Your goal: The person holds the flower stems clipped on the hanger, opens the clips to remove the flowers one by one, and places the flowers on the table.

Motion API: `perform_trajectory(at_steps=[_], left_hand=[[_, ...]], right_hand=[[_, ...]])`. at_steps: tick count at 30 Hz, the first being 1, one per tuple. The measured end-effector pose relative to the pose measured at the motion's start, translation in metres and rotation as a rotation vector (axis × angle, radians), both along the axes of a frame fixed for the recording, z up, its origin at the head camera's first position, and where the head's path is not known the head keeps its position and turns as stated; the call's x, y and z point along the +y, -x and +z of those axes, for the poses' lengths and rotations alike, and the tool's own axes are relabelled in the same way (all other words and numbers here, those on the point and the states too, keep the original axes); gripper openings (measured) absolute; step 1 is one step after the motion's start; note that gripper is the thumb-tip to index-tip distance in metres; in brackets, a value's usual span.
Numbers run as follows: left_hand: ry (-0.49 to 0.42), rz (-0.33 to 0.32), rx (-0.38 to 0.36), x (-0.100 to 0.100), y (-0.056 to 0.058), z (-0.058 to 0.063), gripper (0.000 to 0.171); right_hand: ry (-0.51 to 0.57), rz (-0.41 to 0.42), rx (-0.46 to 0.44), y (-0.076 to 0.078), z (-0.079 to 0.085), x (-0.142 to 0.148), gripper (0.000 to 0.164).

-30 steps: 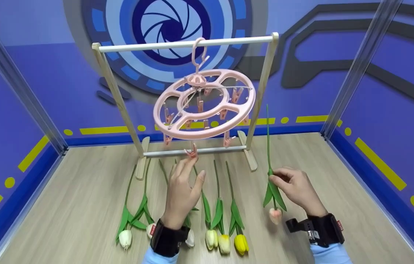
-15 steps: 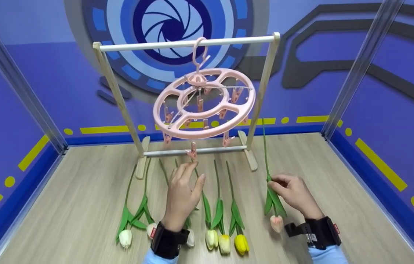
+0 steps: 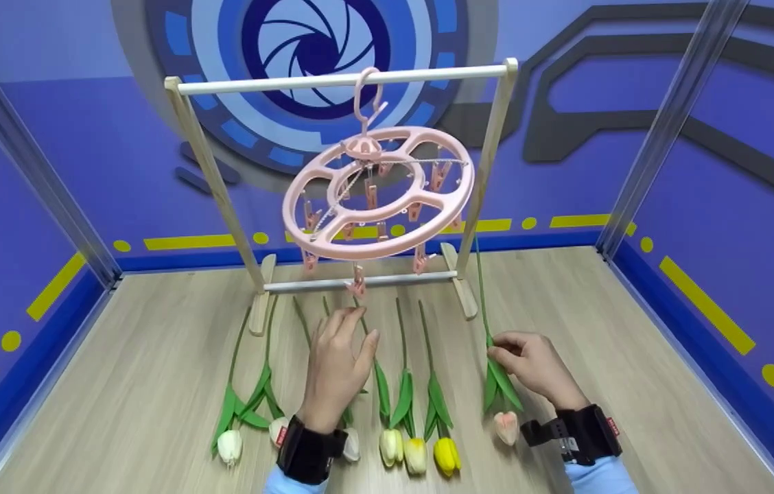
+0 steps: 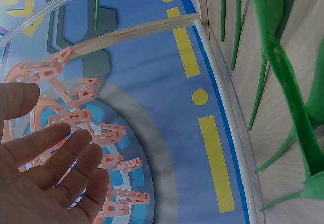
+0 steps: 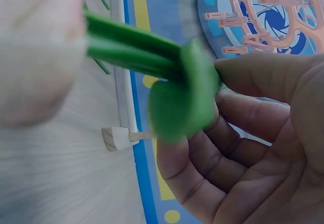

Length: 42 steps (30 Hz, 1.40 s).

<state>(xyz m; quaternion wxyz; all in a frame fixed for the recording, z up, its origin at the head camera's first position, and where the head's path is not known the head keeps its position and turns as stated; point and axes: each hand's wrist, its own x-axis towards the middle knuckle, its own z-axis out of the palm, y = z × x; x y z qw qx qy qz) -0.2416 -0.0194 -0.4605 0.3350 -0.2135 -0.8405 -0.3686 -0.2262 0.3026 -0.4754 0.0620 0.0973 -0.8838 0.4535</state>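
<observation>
In the head view my right hand [image 3: 531, 363] pinches the stem of a pale pink tulip [image 3: 506, 427], its bloom hanging down and its stem pointing up toward the rack's right post. The right wrist view shows the green leaves [image 5: 172, 102] at my thumb and fingers. My left hand [image 3: 339, 370] hovers with fingers extended, just below a pink clothespin [image 3: 357, 280] on the round hanger [image 3: 378, 245], and holds nothing. In the left wrist view its fingers [image 4: 81, 143] are spread apart in front of several clothespins [image 4: 132, 196].
The hanger hooks over the white bar [image 3: 256, 84] of a wooden rack. Several tulips lie in a row on the table [image 3: 154, 384], among them a white one [image 3: 229, 447] and a yellow one [image 3: 447, 455]. Blue walls [image 3: 737, 226] enclose the table.
My right hand has moved left and slightly down with the pink tulip. My left hand has drawn down off the clothespin it was touching.
</observation>
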Motion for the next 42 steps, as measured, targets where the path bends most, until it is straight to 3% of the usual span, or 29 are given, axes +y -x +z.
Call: perform_trajectory(at_steps=[17, 33, 42], left_hand=[[0.077, 0.009, -0.039, 0.003, -0.001, -0.006, 0.034], [0.066, 0.001, -0.040, 0.003, -0.001, -0.007, 0.033], [0.066, 0.001, -0.058, 0.003, -0.002, -0.005, 0.033]], right_hand=[[0.028, 0.012, -0.114, 0.012, -0.025, -0.005, 0.016], [0.038, 0.106, -0.227, 0.016, -0.039, -0.008, 0.020], [0.007, 0.148, -0.234, 0.018, -0.046, -0.011, 0.019]])
